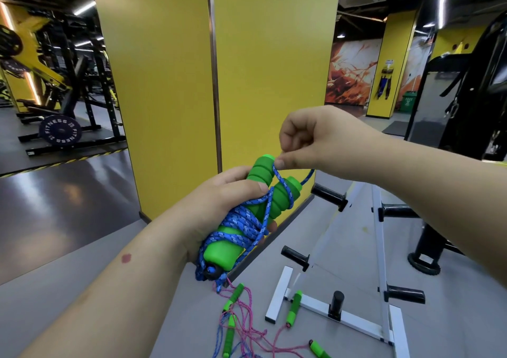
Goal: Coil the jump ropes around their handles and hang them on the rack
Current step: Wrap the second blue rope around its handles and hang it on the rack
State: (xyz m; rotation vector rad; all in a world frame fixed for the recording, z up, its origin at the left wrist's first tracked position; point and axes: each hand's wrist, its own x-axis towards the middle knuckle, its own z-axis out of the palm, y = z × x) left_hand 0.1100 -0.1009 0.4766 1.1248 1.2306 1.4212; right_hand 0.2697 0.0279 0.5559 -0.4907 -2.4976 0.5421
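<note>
Here, the person's left hand [219, 207] is gripping a pair of green ribbed foam jump-rope handles [263, 193], fingers curled round them, thumb lying across the upper one. The two handles are lying side by side, tilted up and away from the wrist, with their black end caps [212, 271] pointing down toward the floor. A blue braided rope [241, 226] is wrapping around the lower half of the handles in several crossing turns, and one strand is climbing diagonally over the nearer handle.

Just above the handle tips, the right hand [315, 141] is pinching that blue strand between thumb and curled forefinger, holding a small loop beside the top of the taller handle; a short run of rope is arcing away beneath the right wrist. The hands are close together, joined only by the rope.

Below the left hand, on the grey floor [178, 316], more green-handled ropes [233, 297] are lying loose, their pink cord [255, 333] tangling with a little blue cord (how many ropes there are cannot be told). Below the right forearm, a white metal-framed rack [381, 248] with black cylindrical pegs [329, 194] is standing on the floor, its pegs carrying nothing, and one green handle [294, 307] is resting against its base bar. Beyond both hands, a yellow square pillar [214, 69] is rising.
</note>
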